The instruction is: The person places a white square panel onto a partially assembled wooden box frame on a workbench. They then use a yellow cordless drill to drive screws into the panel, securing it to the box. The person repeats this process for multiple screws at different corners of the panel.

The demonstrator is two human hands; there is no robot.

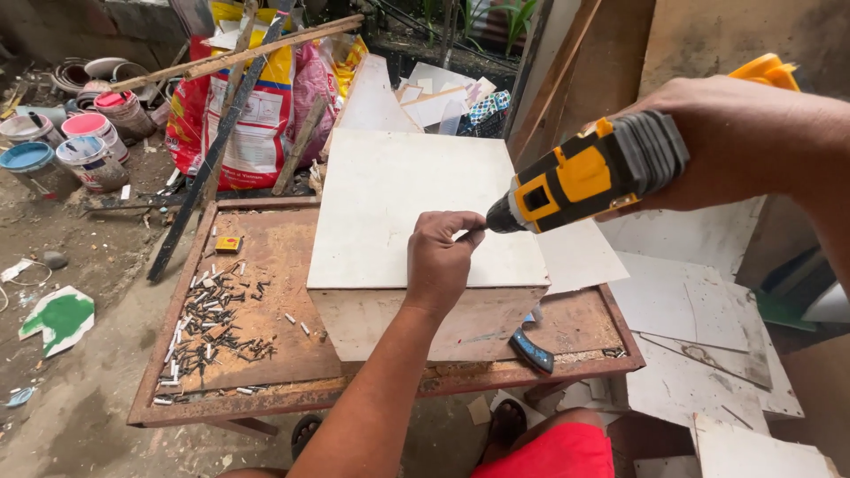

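My left hand (440, 257) pinches a screw on the white box (416, 212) on the desk (266, 389), right hand (744, 142) clamped on the drill (584, 173); screw not yet driven, spare screws (208, 323) left

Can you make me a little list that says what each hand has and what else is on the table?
Left hand: pinching something small at the drill's tip, resting on the white box
Right hand: holding the yellow and black drill
Table: rusty metal, box on top
Screws: loose pile on the table's left part
Behind: paint cans, sacks
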